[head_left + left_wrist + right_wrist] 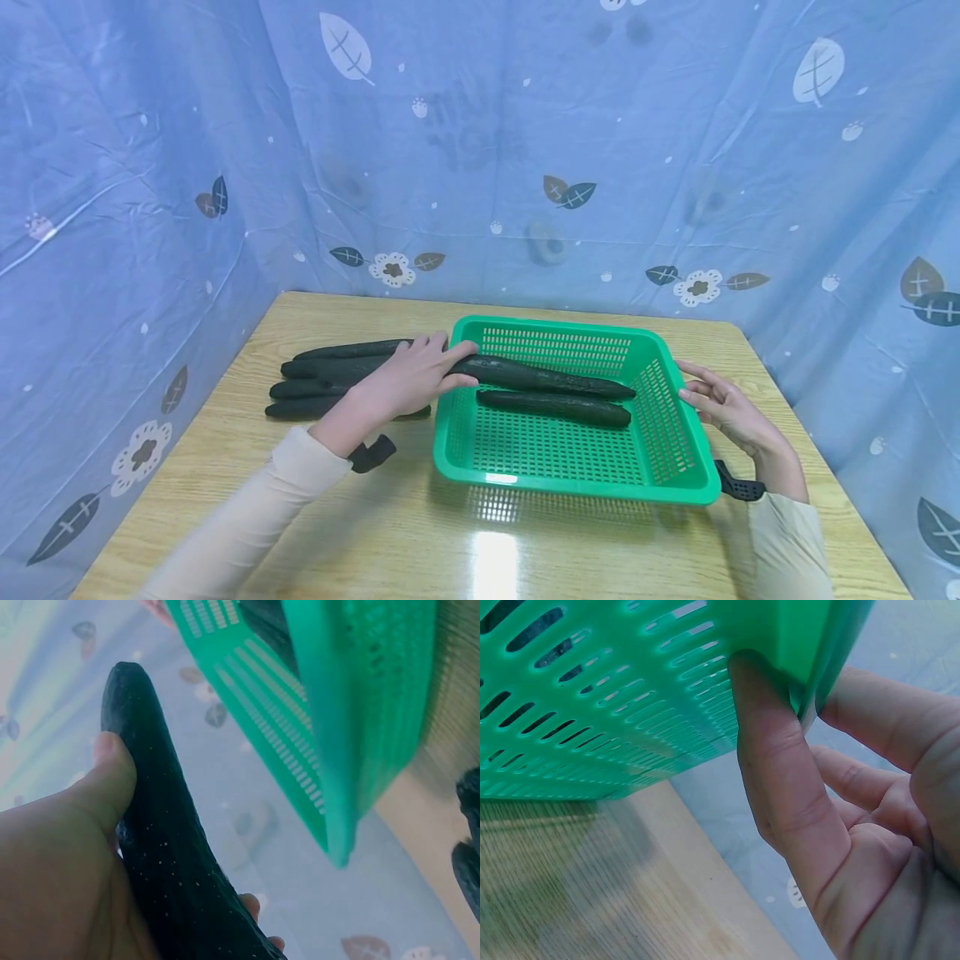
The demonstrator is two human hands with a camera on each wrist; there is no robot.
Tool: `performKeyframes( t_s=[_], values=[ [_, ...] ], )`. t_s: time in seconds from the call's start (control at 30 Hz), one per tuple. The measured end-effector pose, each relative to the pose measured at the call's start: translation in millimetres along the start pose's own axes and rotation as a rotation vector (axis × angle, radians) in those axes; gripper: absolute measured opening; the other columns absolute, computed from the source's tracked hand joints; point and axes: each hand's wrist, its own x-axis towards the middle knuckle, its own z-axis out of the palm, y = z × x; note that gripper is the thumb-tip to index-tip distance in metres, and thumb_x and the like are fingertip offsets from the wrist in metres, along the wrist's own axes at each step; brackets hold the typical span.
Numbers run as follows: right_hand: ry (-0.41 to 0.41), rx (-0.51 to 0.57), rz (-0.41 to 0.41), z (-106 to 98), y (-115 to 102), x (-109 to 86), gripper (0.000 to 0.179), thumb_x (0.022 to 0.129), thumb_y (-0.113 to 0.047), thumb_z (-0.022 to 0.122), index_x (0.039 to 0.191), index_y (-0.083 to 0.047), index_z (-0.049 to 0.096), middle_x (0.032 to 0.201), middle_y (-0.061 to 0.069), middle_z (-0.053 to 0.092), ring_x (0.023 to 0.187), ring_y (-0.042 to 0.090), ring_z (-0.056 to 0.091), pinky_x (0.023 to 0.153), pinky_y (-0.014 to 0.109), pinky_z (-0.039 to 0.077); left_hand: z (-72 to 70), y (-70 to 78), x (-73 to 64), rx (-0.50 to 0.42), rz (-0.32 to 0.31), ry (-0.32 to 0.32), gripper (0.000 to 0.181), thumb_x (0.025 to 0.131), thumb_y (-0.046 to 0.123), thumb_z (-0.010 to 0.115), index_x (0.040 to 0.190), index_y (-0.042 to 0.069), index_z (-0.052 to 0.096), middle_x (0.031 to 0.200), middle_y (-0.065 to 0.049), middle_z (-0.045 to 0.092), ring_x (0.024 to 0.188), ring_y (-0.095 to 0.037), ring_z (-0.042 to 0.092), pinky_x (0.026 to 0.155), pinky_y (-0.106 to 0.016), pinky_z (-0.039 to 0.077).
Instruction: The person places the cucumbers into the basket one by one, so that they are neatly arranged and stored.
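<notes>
Cucumber loading: the step in hand seems to be bringing a long, slim, dark-green cucumber [540, 377] into the rectangular, slotted green plastic basket [570, 487].
Next move: likely calls for drawing the held piece fully inside the rim, lowering it beside the smaller dark-green cucumber [555, 408] on the basket floor, then loosening the grip.
Left hand [408, 379]: clamped round the held cucumber, thumb on one side and fingertips on the other, at the basket's left rim.
Held cucumber: reaches rightward from the left hand across the basket, its far tip near the right wall; well short of the right hand.
Right hand [727, 408]: pinches the basket's right rim; the two hands are well apart.
Cucumber pile [311, 388]: several more on the wood-grain table [375, 533], left of the basket.
</notes>
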Motion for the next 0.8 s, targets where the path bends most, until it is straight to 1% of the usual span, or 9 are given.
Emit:
performKeyframes(
  t_s=[0.07, 0.13, 0.23, 0.4, 0.57, 0.67, 0.73, 0.8],
  values=[
    [0.002, -0.006, 0.005, 0.2, -0.1, 0.2, 0.055, 0.1, -0.014, 0.043, 0.148, -0.007, 0.017, 0.104, -0.005, 0.049, 0.089, 0.005, 0.052, 0.069, 0.026, 0.044, 0.2, 4.7, 4.5, 0.023, 0.014, -0.003, 0.052, 0.094, 0.055, 0.035, 0.138, 0.027, 0.035, 0.102, -0.009, 0.044, 0.086, -0.025, 0.043, 0.071, -0.038, 0.037],
    [0.002, -0.015, 0.007, 0.3, -0.2, 0.1, 0.055, 0.1, -0.015, 0.043, 0.148, -0.008, 0.017, 0.105, -0.005, 0.048, 0.09, 0.004, 0.052, 0.071, 0.025, 0.044, 0.4, 9.2, 8.9, 0.039, 0.02, -0.007, 0.052, 0.094, 0.056, 0.033, 0.137, 0.028, 0.034, 0.105, -0.01, 0.044, 0.086, -0.025, 0.042, 0.073, -0.038, 0.037],
    [-0.002, -0.019, 0.006, 0.6, -0.1, -0.5, 0.055, 0.1, -0.015, 0.043, 0.148, -0.009, 0.017, 0.105, -0.005, 0.048, 0.09, 0.004, 0.052, 0.07, 0.025, 0.044, 0.0, 15.9, 15.6, 0.036, 0.034, -0.016, 0.051, 0.093, 0.057, 0.032, 0.135, 0.029, 0.036, 0.106, -0.01, 0.044, 0.084, -0.024, 0.041, 0.073, -0.039, 0.038],
    [-0.006, -0.008, 0.003, 1.4, -0.4, -0.8, 0.054, 0.1, -0.013, 0.042, 0.148, -0.01, 0.019, 0.104, -0.005, 0.048, 0.089, 0.005, 0.052, 0.069, 0.026, 0.043, -2.6, 27.4, 25.4, 0.002, 0.053, -0.043, 0.05, 0.092, 0.058, 0.031, 0.134, 0.03, 0.035, 0.112, -0.009, 0.044, 0.086, -0.024, 0.041, 0.072, -0.038, 0.038],
    [-0.009, -0.014, 0.004, 1.0, -0.4, 0.2, 0.054, 0.1, -0.014, 0.042, 0.148, -0.011, 0.018, 0.104, -0.006, 0.048, 0.092, 0.004, 0.052, 0.071, 0.024, 0.044, -4.6, 40.7, 35.2, -0.008, 0.053, -0.072, 0.054, 0.092, 0.06, 0.029, 0.138, 0.033, 0.031, 0.122, -0.009, 0.042, 0.1, -0.027, 0.042, 0.083, -0.045, 0.039],
    [-0.009, -0.008, 0.005, 0.3, 0.5, 0.6, 0.054, 0.1, -0.014, 0.042, 0.148, -0.01, 0.018, 0.102, -0.006, 0.049, 0.089, 0.005, 0.053, 0.069, 0.026, 0.044, -4.1, 49.6, 42.6, -0.008, 0.061, -0.084, 0.055, 0.092, 0.061, 0.028, 0.14, 0.034, 0.029, 0.129, -0.011, 0.04, 0.112, -0.031, 0.041, 0.088, -0.047, 0.038],
    [-0.009, -0.015, 0.012, -0.3, 0.4, 0.4, 0.055, 0.1, -0.015, 0.043, 0.148, -0.01, 0.018, 0.102, -0.006, 0.049, 0.088, 0.005, 0.053, 0.069, 0.025, 0.045, -3.6, 56.0, 47.7, -0.003, 0.064, -0.095, 0.056, 0.092, 0.061, 0.027, 0.141, 0.035, 0.028, 0.133, -0.01, 0.038, 0.116, -0.032, 0.04, 0.089, -0.047, 0.038],
    [-0.01, -0.017, 0.012, -0.5, 0.2, 0.1, 0.055, 0.1, -0.015, 0.043, 0.148, -0.01, 0.017, 0.101, -0.006, 0.05, 0.087, 0.005, 0.053, 0.069, 0.025, 0.044, -3.1, 62.3, 52.3, 0.002, 0.071, -0.105, 0.056, 0.092, 0.061, 0.027, 0.142, 0.036, 0.026, 0.138, -0.011, 0.035, 0.123, -0.033, 0.038, 0.092, -0.049, 0.038]
  ],
)
